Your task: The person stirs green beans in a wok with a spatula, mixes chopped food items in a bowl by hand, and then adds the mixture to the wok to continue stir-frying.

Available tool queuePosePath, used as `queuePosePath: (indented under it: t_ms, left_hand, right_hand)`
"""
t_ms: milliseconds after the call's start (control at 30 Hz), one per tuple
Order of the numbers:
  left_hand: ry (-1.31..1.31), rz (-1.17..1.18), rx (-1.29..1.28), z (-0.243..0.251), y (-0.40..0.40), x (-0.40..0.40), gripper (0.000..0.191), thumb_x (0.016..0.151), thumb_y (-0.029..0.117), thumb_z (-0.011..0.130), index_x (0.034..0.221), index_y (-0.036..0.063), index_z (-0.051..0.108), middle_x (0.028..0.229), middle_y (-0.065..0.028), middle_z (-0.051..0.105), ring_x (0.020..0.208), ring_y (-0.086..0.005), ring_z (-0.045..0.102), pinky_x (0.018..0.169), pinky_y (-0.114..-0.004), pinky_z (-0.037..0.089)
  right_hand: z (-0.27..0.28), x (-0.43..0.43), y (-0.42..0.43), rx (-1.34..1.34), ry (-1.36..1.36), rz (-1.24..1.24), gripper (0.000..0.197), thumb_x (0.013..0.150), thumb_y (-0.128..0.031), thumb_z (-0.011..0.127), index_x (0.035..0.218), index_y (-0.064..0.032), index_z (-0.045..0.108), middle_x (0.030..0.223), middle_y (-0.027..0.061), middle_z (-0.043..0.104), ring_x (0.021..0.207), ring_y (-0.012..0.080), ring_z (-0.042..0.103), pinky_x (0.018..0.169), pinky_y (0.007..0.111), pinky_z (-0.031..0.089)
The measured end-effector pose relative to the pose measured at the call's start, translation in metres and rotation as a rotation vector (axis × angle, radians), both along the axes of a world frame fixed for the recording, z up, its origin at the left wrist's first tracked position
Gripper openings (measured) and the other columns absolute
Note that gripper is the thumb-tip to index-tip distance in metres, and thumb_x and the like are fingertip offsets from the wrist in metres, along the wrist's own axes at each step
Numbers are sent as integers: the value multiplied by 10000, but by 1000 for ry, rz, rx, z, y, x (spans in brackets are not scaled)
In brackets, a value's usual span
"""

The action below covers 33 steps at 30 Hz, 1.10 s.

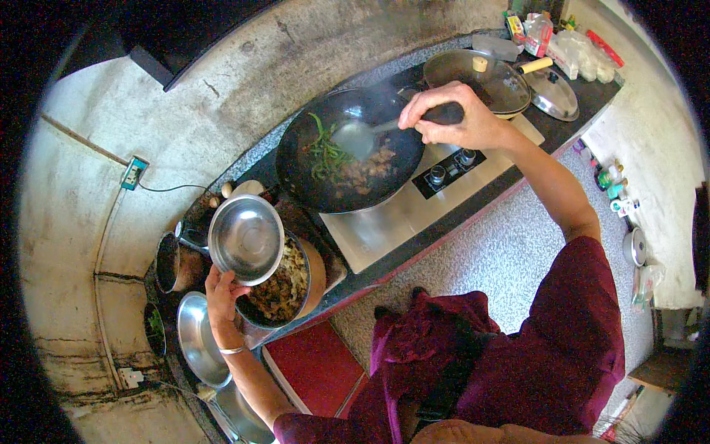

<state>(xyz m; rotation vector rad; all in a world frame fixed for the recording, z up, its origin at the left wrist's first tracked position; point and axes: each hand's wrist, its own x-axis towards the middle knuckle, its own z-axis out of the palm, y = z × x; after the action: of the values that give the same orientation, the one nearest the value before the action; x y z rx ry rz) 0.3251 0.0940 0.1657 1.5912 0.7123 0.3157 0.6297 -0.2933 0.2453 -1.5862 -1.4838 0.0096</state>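
Observation:
My right hand (pixel 457 114) grips the handle of a metal ladle (pixel 358 139), whose bowl rests inside a large dark wok (pixel 299 191). Green vegetable strips (pixel 327 152) lie at the left of the wok, and browned pieces of food (pixel 369 172) lie beside the ladle. Faint steam blurs the ladle's bowl. At the lower left, my left hand (pixel 224 294) holds a shiny metal bowl (pixel 247 238) by its rim. The bowl looks bare inside. Beneath it, partly covered, stands a deep pot (pixel 316 272) with brown and pale food.
A steel gas stove (pixel 366 233) with two knobs supports the wok. Behind it sits a glass-lidded pan (pixel 505 83), beside a loose metal lid (pixel 554 100). Metal basins (pixel 202 344) line the left counter near a brown pot (pixel 186 263). Several bags and packets (pixel 574 53) crowd the far corner.

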Motion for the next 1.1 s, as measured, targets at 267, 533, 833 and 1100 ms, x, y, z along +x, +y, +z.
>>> queuePosePath:
  t_ms: [267,533,833,1100]
  left_hand:
    - [-19,-18,12,1,8,1,341,821,66,463,1150,-16,489,888,-98,619,563,-133,609,448,-192,511]
    - [-46,-117,-43,2,35,7,339,819,65,461,1142,-31,489,876,-99,624,578,-135,615,450,-191,513]
    - [-57,-229,-102,-11,116,-6,311,804,49,451,1098,-45,489,824,-126,617,579,-178,627,460,-233,540]
    - [-101,-236,-163,-23,184,-35,333,811,43,452,1134,-35,465,836,-134,603,572,-183,620,486,-257,553]
  right_hand:
    - [-1,-23,-9,67,-187,-66,82,720,17,595,801,9,598,822,109,641,756,210,627,721,301,488]
    - [5,-57,-9,26,28,-212,91,761,-14,587,844,10,614,890,87,640,772,166,609,693,276,495]
    - [3,-59,23,500,692,-689,199,825,-125,537,952,20,588,962,134,643,621,168,633,545,256,540]
    - [11,-104,147,476,921,-364,217,818,-147,541,999,-28,564,1049,120,615,697,130,612,627,231,513]
